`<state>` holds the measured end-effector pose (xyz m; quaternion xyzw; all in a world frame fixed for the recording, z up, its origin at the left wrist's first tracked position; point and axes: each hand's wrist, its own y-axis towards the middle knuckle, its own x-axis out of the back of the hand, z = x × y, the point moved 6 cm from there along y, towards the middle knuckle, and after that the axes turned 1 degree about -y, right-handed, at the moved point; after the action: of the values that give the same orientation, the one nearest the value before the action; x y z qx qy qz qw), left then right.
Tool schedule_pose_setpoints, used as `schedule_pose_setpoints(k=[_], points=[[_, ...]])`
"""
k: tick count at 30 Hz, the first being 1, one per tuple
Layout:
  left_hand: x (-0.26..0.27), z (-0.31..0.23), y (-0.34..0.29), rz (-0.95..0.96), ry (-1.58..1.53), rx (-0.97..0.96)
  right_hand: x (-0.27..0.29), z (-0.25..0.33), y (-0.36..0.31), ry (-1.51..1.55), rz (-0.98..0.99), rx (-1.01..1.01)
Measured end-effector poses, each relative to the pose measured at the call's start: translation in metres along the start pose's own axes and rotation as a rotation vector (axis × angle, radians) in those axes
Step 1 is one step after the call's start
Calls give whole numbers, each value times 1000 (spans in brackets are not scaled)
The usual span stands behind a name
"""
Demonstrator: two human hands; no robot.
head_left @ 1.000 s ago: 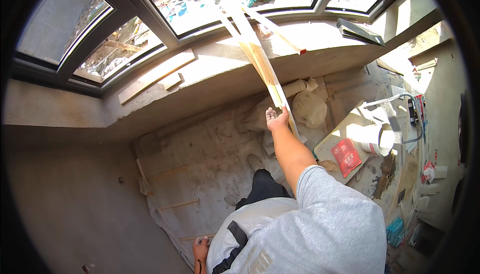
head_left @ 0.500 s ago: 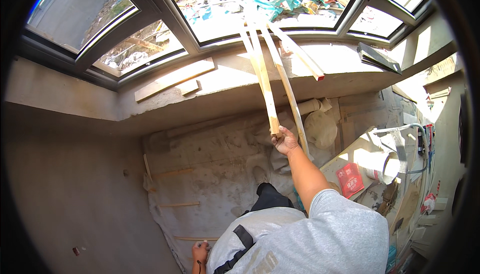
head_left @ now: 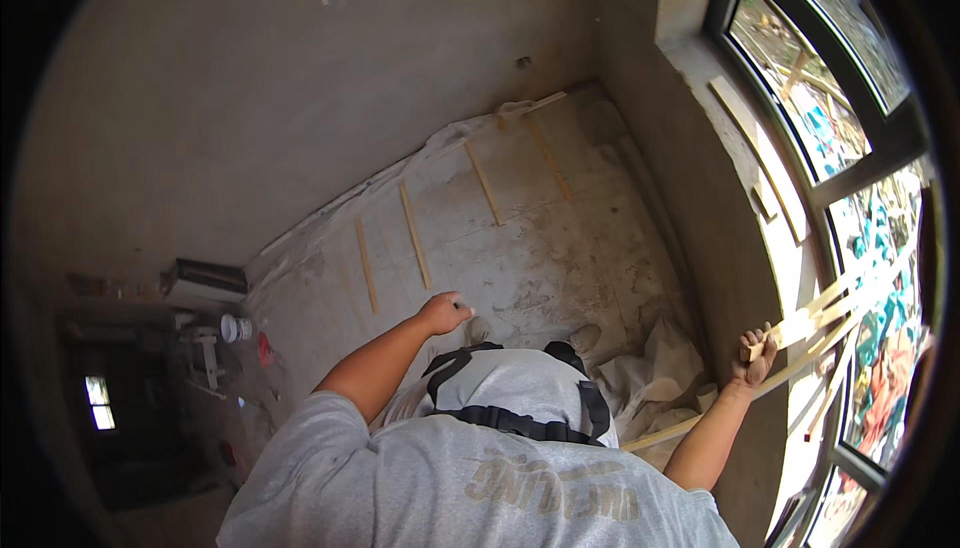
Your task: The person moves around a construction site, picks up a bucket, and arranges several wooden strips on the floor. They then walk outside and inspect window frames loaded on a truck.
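Note:
My right hand [head_left: 757,358] is closed around the near ends of light wooden strips [head_left: 800,326] by the window. The strips reach out over the sill toward the opening, their far ends lost in glare. Below that hand, a separate long strip [head_left: 655,436] runs slantwise from the floor side up to the sill. My left hand [head_left: 447,314] hovers in front of my body over the floor, its fingers curled and nothing visible in them. Several thin wooden strips [head_left: 415,236] lie spaced apart on the dusty floor beyond it.
Crumpled sheeting [head_left: 655,368] lies on the floor near my feet. Along the wall base runs a thin plastic film [head_left: 430,153]. A wooden board [head_left: 752,136] rests on the sill beside the dark window frame [head_left: 880,163]. A white bucket [head_left: 236,329] stands at far left, near a dark doorway [head_left: 130,458].
My view has swung left, so the window now stands at the right. The right hand still grips the strips. My left hand has come forward from beside my body.

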<state>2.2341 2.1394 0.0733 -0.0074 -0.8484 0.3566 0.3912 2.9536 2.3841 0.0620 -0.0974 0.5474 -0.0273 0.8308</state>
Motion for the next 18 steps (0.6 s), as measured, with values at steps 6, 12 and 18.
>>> schedule_pose_setpoints(k=[6,12,18], points=[[-32,30,-23,-64,-128,52,-96,-136,-75,-260,-2,-225],[-39,126,-81,-125,-309,147,-182,-327,-137,-757,223,-584],[36,155,-158,-224,-621,-121,-244,-485,-189,-1143,534,-638]])
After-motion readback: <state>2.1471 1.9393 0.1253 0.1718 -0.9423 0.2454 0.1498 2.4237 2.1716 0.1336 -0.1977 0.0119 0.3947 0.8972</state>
